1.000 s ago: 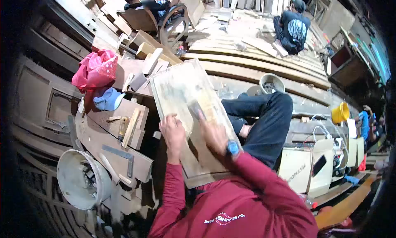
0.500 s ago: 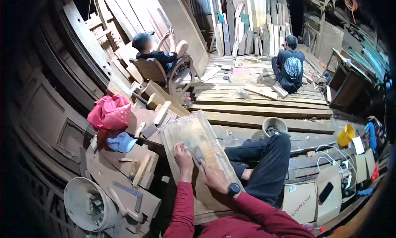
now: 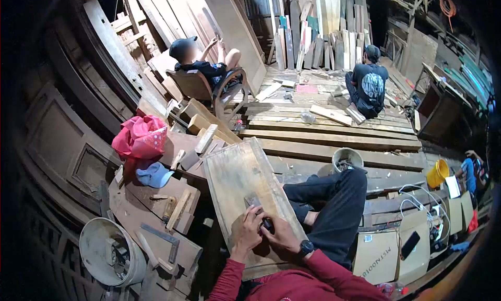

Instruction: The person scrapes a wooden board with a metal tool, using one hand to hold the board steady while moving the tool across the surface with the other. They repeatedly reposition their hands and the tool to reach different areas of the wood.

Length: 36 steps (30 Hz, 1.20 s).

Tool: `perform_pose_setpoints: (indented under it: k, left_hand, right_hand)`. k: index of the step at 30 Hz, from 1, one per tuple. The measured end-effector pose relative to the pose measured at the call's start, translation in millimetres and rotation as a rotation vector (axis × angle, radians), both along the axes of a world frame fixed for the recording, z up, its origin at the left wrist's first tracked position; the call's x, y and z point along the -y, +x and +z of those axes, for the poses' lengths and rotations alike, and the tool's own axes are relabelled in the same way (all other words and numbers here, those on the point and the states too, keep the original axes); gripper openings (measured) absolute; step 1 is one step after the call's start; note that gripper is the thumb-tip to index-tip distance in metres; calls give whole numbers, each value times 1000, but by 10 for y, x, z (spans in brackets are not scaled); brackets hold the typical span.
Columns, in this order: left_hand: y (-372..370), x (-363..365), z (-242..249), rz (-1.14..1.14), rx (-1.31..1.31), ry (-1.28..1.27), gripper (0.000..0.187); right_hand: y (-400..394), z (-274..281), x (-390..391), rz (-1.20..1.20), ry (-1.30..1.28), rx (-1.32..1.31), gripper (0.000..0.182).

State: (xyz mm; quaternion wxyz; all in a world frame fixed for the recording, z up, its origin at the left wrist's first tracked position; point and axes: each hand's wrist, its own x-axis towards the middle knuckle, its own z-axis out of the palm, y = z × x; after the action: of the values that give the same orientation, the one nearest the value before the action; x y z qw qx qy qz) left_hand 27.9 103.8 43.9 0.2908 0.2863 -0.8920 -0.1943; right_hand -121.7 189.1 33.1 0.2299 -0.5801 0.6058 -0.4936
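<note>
A wooden panel [image 3: 237, 168] with a raised border lies tilted across my lap. On its lower half is a flat-bladed chisel [image 3: 252, 201], its metal end pointing away from me and its dark handle near my body. My right hand [image 3: 282, 234] is closed around the handle, a dark watch on that wrist. Bent fingers of my left hand [image 3: 247, 231] press on the tool just behind the blade, close against the right hand. Both hands partly hide the tool's middle.
To the left, a wooden bench holds a try square [image 3: 160, 240], a blue cap [image 3: 154, 175] and a pink bag [image 3: 140, 137]. A bucket [image 3: 90, 259] stands beside it. Two people sit farther back. A second bucket [image 3: 347, 157] stands beyond my knee, cardboard [image 3: 376, 256] to the right.
Both hands have drawn the chisel down the panel toward my body. My left hand has moved from beside the blade to over the tool, beside my right hand.
</note>
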Motion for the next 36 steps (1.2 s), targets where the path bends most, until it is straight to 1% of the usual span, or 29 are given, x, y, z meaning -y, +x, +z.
perform_pose_setpoints:
  k: [3, 7, 11, 12, 15, 16, 18, 19, 20, 22, 24, 26, 27, 28, 29, 31, 33, 35, 36]
  left_hand:
    - [7, -13, -94, 10, -31, -1, 50]
    - [-30, -24, -117, 60, -52, -24, 48]
    - [-37, 8, -26, 40, -70, 42, 48]
    - [-21, 21, 38, 20, -80, 114, 50]
    - [15, 172, 303, 17, -162, 433, 48]
    - [38, 454, -118, -17, -307, 314, 49]
    - [-73, 731, 172, 183, -280, 165, 46]
    - [-131, 982, 115, 274, -356, 248, 43]
    - [-191, 1287, -69, 367, -437, 334, 39]
    - [-302, 1785, -421, 545, -460, 254, 33]
    - [-425, 1956, -470, 687, -454, 212, 28]
    - [-506, 1950, -435, 803, -404, 210, 23]
    - [-518, 1945, -433, 804, -403, 208, 21]
    - [-514, 1931, -441, 810, -397, 208, 19]
    - [-481, 1884, -446, 821, -386, 211, 17]
    - [-436, 1855, -362, 740, -452, 215, 14]
    - [-420, 1741, -261, 724, -527, 234, 13]
    - [-397, 1845, -484, 701, -503, 191, 13]
    - [-405, 1813, -425, 688, -507, 167, 12]
  right_hand:
    - [-68, 23, -47, 62, -50, -4, 50]
    - [-82, -45, -58, 61, -121, -68, 55]
    - [-44, 13, -73, 36, -58, -67, 53]
    - [-30, -9, -40, 21, -34, -103, 52]
    - [-21, -12, -7, -18, 28, -159, 48]
    - [-13, -46, 29, -24, -45, -145, 45]
    - [-12, -7, -1, -6, -43, -177, 38]
    - [-3, -4, -41, 10, -33, -194, 35]
    - [15, -51, -49, 9, -66, -233, 35]
    - [37, -117, -126, 41, -58, -250, 36]
    - [27, -190, -203, 55, -97, -254, 35]
    - [43, -160, -246, -12, -48, -336, 34]
    - [87, -136, -262, -40, -19, -371, 34]
    - [108, -57, -228, -73, -27, -321, 30]
    - [127, -55, -148, -89, -6, -328, 30]
    - [121, -126, 129, -114, 29, -336, 30]
    - [76, -28, 362, -52, 77, -244, 26]
    - [123, 36, 475, -96, 27, -220, 21]
    - [123, -13, 463, -72, 52, -217, 22]
